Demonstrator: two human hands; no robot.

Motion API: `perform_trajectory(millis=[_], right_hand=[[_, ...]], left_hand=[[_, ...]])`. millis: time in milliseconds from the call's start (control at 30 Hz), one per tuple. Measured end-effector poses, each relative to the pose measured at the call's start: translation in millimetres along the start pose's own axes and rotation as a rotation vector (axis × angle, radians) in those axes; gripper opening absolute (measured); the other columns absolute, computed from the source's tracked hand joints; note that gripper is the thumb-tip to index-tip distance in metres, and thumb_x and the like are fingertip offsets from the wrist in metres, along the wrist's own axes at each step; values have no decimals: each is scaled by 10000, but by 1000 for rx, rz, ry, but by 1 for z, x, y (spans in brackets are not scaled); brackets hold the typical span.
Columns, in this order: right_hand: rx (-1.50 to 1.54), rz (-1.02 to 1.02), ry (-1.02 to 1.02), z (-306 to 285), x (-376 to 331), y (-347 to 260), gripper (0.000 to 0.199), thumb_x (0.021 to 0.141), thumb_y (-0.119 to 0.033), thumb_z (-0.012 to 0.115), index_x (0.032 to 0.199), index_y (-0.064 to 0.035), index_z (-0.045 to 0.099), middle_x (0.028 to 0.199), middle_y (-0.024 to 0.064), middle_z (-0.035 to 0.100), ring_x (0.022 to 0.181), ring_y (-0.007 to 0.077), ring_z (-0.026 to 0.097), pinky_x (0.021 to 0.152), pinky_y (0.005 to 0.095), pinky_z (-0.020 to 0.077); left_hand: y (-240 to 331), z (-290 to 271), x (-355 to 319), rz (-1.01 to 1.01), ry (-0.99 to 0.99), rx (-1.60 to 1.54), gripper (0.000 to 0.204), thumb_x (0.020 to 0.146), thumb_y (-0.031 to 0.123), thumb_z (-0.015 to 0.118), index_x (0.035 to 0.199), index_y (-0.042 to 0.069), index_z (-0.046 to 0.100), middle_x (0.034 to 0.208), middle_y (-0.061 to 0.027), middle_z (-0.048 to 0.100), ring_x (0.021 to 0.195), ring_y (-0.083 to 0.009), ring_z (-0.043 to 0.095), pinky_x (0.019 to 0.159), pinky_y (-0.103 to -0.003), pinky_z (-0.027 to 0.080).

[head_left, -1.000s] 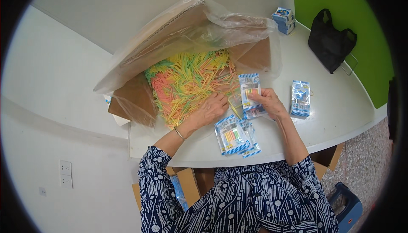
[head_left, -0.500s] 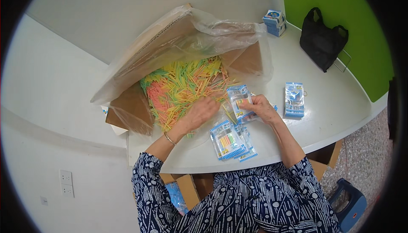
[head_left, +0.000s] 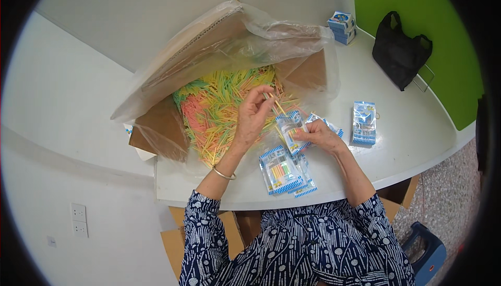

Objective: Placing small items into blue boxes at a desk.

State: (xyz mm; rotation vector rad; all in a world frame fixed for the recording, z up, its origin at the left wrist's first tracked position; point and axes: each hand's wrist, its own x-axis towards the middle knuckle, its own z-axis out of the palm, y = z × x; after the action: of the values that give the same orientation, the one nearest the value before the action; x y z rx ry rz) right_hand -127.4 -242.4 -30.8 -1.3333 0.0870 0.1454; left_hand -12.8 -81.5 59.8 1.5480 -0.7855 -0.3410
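Note:
My left hand [head_left: 252, 116] pinches a few thin yellowish sticks [head_left: 279, 105] between thumb and fingertips. Their lower ends meet the top of a small clear packet [head_left: 290, 128] with blue-striped edges; whether they are inside it I cannot tell. Colourful sticks show through its front, and my right hand [head_left: 324, 137] grips it by the right side, thumb in front. Beyond my left hand, a heap of loose yellow, green and pink sticks [head_left: 219, 108] fills an open cardboard box [head_left: 308, 72] lined with clear plastic. Similar filled packets [head_left: 277, 174] lie overlapped near the table's front edge.
Right of my hands, another packet [head_left: 364, 123] lies on the white table [head_left: 396, 153]. Small blue-and-white boxes [head_left: 342, 26] are stacked at the back, near a black bag [head_left: 401, 51] by the green wall. Cardboard boxes [head_left: 172, 241] stand below the table.
My left hand has risen from the heap and turned, bringing sticks up to the packet's top. My right hand still holds the packet, now tilted slightly more.

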Motion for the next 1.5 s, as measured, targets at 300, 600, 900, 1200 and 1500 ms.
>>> perform_trajectory(millis=[300, 600, 900, 1200, 1500], right_hand=[[-81, 0, -40, -4, 3, 7, 269, 838, -202, 681, 978, 27, 686, 827, 24, 677, 709, 54, 592, 619, 213, 473], [-90, -36, -27, 1, -3, -1, 286, 853, -204, 663, 1025, 25, 675, 861, 18, 676, 742, 60, 595, 653, 215, 480], [-16, -21, -39, -3, -2, 4, 278, 854, -205, 667, 1013, 23, 678, 869, 22, 677, 770, 54, 593, 689, 208, 471], [-40, -46, -66, 2, -2, 2, 251, 867, -207, 654, 965, 23, 675, 870, 23, 678, 770, 55, 592, 696, 205, 464], [232, -14, -37, 6, -3, 1, 293, 892, -246, 632, 967, 35, 667, 874, 54, 680, 750, 67, 604, 597, 200, 480]], left_hand=[[9, -2, -5, -52, -197, 171, 131, 908, 67, 566, 1027, 11, 571, 823, 2, 613, 757, -53, 543, 688, -213, 444], [30, -12, 1, -122, -272, 337, 134, 906, 116, 580, 986, 9, 599, 788, 6, 639, 711, -47, 556, 629, -201, 441], [30, -18, 4, -167, -356, 573, 162, 868, 147, 630, 897, 2, 696, 684, 3, 626, 673, -61, 576, 565, -246, 440], [29, -1, -6, 333, -472, 821, 228, 873, 89, 573, 1085, 13, 611, 927, -136, 640, 881, -291, 599, 777, -354, 468], [11, -6, -3, 121, -265, 674, 273, 878, 120, 604, 1124, 12, 556, 1082, -87, 609, 915, -199, 597, 825, -324, 471]])
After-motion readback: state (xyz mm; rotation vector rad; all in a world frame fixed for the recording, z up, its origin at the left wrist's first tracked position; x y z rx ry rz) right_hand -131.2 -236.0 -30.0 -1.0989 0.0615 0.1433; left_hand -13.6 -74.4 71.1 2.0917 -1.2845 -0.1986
